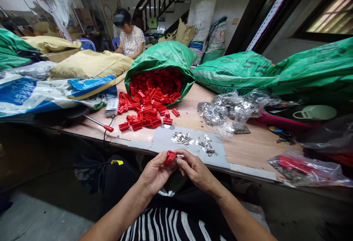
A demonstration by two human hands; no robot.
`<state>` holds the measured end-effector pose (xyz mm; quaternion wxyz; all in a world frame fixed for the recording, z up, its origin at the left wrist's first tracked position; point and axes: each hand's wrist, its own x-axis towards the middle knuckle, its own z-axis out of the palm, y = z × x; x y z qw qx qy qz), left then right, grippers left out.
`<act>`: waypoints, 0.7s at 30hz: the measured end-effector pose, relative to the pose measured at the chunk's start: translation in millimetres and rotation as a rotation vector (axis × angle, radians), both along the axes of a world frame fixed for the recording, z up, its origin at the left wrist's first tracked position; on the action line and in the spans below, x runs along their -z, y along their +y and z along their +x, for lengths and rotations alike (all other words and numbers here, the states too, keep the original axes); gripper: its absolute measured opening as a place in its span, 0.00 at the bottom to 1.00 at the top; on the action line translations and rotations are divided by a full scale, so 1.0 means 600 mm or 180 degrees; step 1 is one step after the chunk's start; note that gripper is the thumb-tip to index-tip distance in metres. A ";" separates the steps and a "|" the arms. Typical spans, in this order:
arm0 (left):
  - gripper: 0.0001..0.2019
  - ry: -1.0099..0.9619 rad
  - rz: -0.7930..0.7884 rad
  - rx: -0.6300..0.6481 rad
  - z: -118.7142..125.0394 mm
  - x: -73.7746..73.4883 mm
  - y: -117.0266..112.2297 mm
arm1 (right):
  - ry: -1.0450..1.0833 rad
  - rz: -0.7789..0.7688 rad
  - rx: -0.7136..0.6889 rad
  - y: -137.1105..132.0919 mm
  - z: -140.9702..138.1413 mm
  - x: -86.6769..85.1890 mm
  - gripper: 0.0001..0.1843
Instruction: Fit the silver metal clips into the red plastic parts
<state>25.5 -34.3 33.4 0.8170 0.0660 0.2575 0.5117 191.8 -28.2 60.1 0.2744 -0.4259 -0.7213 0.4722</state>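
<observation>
Just in front of the table edge, my left hand [156,172] grips a small red plastic part [170,156] between thumb and fingers. Close against its right side is my right hand [195,169], thumb and forefinger pinched together; whatever lies between those fingertips is too small to make out. Beyond my hands, small silvery metal pieces [182,139] lie in loose groups on a grey mat [161,141]. A heap of similar red plastic parts [149,110] spills onto the table from the mouth of a green woven sack [165,55].
Clear bags of metal pieces [228,108] sit right of the mat. A red-handled lever [108,128] sticks out at left. Green sacks [237,70] and a tan sack [91,64] line the back. A person [134,39] sits beyond. A bagged red item [298,164] lies at right.
</observation>
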 end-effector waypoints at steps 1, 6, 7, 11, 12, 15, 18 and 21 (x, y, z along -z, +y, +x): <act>0.04 -0.0003 -0.0019 0.0005 0.001 0.001 -0.001 | -0.0003 -0.0006 -0.0007 0.000 0.001 0.001 0.19; 0.04 0.0006 -0.0078 0.0025 0.003 0.007 -0.007 | -0.0195 0.0118 -0.0015 -0.004 0.003 0.007 0.18; 0.04 -0.0003 -0.0085 0.0019 0.003 0.008 -0.007 | -0.0261 0.0160 -0.0021 -0.004 0.002 0.007 0.18; 0.07 -0.0039 -0.0208 -0.0001 0.005 0.008 -0.009 | -0.0453 0.0255 -0.0060 -0.007 0.002 0.004 0.18; 0.08 -0.0042 -0.0249 0.0001 0.006 0.008 -0.009 | -0.0481 0.0261 -0.0069 -0.007 0.003 0.003 0.18; 0.09 -0.0033 -0.0297 0.0032 0.010 0.009 -0.009 | -0.0536 0.0269 -0.0116 -0.006 0.004 0.000 0.17; 0.08 0.0004 -0.0199 0.0023 0.012 0.012 -0.011 | -0.0470 0.0260 -0.0109 -0.005 0.005 0.002 0.17; 0.07 0.0002 -0.0120 0.0002 0.014 0.015 -0.013 | -0.0267 0.0137 -0.0082 -0.005 0.004 0.008 0.17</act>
